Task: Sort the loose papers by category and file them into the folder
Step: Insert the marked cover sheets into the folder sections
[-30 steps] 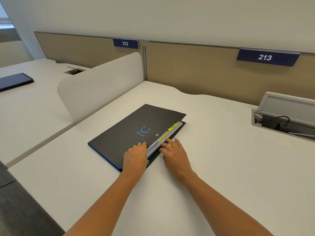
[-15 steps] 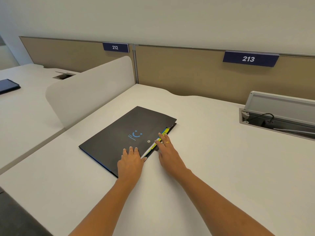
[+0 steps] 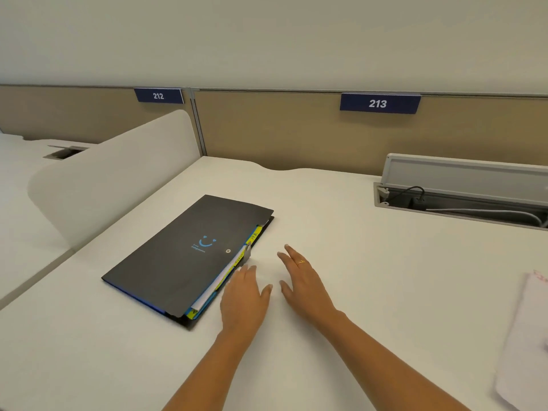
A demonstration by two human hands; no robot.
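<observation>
Far left: neighbouring desk (image 3: 17, 221) cut off by frame edge, only a recessed cable slot (image 3: 65, 151) visible. Curved white divider (image 3: 112, 173) standing btwn the two desks. Plates reading 212 (image 3: 158, 95) and 213 (image 3: 379, 103) on beige partition (image 3: 281, 129) behind.

Black folder (image 3: 184, 256) lying flat on white desk (image 3: 341, 232), left of centre, cover shut but not snapped. Blue smiley logo on cover, small text under it too small to read. Round stud near right edge. Papers (image 3: 216, 284) poking out along right side w/ yellow and blue tabs; tab lettering illegible. Blue edge along near-left side.

Left hand (image 3: 244, 301) palm down just beside folder's right edge, fingers loose and spread, gripping nothing; fingertips near the papers, contact unclear. Right hand (image 3: 302, 280) palm down on bare desk, apart from folder, fingers splayed and slack, gold ring on one finger.

Right rear: open cable tray (image 3: 462, 200) w/ lid up, cords inside, cut off at frame edge. Far right: loose sheet (image 3: 525, 351) w/ faint pink marks, mostly out of frame, content unreadable.
</observation>
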